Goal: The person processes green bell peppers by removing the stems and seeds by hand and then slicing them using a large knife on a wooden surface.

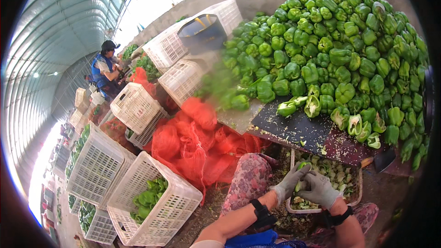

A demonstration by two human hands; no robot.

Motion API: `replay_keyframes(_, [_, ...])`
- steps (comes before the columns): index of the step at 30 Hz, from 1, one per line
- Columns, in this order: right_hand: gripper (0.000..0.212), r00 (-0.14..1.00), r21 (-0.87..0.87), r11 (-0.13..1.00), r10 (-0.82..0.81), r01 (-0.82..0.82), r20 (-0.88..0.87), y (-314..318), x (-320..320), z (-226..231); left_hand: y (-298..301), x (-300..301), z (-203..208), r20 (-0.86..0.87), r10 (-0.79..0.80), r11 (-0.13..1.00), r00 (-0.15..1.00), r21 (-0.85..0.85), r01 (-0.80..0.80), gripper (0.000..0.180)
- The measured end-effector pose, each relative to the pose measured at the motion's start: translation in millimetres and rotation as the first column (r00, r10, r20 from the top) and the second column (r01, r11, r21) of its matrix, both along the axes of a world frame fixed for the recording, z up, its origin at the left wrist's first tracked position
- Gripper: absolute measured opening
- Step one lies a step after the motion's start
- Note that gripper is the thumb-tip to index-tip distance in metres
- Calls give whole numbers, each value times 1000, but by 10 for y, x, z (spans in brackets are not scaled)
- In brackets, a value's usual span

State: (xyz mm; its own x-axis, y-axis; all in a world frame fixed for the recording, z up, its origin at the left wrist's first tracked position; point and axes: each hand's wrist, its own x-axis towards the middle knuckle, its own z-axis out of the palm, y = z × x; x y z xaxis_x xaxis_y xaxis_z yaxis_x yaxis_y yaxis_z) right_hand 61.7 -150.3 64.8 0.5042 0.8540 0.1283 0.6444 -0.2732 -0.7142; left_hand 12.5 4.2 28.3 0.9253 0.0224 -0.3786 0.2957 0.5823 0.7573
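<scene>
My left hand [289, 184] and my right hand [320, 190], both in pale grey gloves, come together over a white plastic tray [292, 204]. Between them they grip a green bell pepper [300, 186], mostly covered by the fingers. Seeds, cores and green scraps [347, 177] lie in the tray. Just beyond, cut-open peppers [313, 106] rest on a dark, seed-strewn board [298, 121]. A knife with a wooden handle [366, 162] and broad dark blade [385, 160] lies at the board's right edge.
A tall heap of whole green peppers [340, 56] rises at the back right. To my left stand a white crate [172, 206] partly filled with peppers and red mesh sacks [193, 149]. More stacked crates [94, 165], a dark basket [202, 34] and another person [108, 70] are farther off.
</scene>
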Motion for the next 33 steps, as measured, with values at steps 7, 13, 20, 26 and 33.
replay_keyframes(7, [32, 980, -161, 977, 113, -140, -163, -72, 68, -273, -84, -85, -235, -108, 52, 998, 993, -18, -55, 39])
replay_keyframes(13, [24, 974, -84, 995, -36, 57, 226, -29, -140, -99, -38, 8, -178, -154, 119, 992, 981, 68, -110, 40])
replay_keyframes(20, [24, 874, 51, 946, -316, 321, 370, -46, -54, -39, 178, -105, -318, -149, 308, 919, 940, -210, -335, 43])
replay_keyframes(26, [30, 820, -141, 822, -504, 551, 271, -341, 284, -65, 181, -129, -151, -50, 292, 887, 955, -360, -289, 50])
replay_keyframes(33, [33, 928, 79, 931, -363, 357, 86, -81, -27, -150, 14, -118, -73, 46, 260, 965, 965, -55, -257, 50])
